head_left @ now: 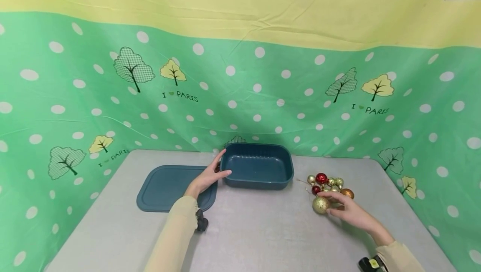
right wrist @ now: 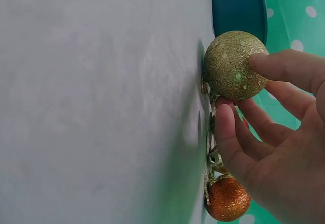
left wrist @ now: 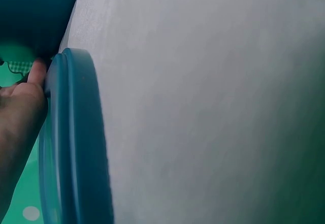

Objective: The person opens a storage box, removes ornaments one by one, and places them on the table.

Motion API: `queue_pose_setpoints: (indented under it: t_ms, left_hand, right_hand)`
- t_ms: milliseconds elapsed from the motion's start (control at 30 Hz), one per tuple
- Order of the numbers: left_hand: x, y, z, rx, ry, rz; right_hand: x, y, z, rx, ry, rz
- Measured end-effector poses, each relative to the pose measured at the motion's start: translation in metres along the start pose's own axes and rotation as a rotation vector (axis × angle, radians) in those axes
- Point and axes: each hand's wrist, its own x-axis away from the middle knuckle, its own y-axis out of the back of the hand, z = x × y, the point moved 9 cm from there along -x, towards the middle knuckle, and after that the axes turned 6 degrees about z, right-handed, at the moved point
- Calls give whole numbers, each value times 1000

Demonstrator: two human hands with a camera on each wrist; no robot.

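A dark blue rectangular plastic container (head_left: 257, 185) stands upright at the back of the table. My left hand (head_left: 206, 177) holds its left end, thumb lapping over the rim and index finger stretched along the side. Under that forearm lies a matching blue lid (head_left: 165, 186), flat on the table. My right hand (head_left: 351, 211) pinches a glittery gold Christmas bauble (right wrist: 231, 66) between thumb and fingers, close over the tabletop. Just behind it is a cluster of smaller red and gold baubles (head_left: 321, 178), with an orange bauble (right wrist: 228, 198) at its right side.
The grey table (head_left: 263, 230) meets a green and yellow printed cloth (head_left: 259, 96) hanging behind it and along both sides. A thin cord (head_left: 302, 180) trails leftward from the small baubles toward the container.
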Motion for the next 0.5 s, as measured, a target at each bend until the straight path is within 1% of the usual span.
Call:
queue_pose_setpoints:
  t_ms: [200, 333, 433, 500]
  left_hand:
    - [-2, 0, 1, -12, 0, 4]
    - [-9, 3, 13, -12, 1, -7]
    - [-14, 5, 23, -12, -8, -22]
    - [-15, 6, 26, -17, -13, -34]
  right_hand:
    - [-1, 0, -3, 21, -10, 8]
    - [3, 3, -3, -15, 6, -6]
    - [7, 8, -4, -68, 10, -27]
    - [11, 13, -6, -92, 1, -46]
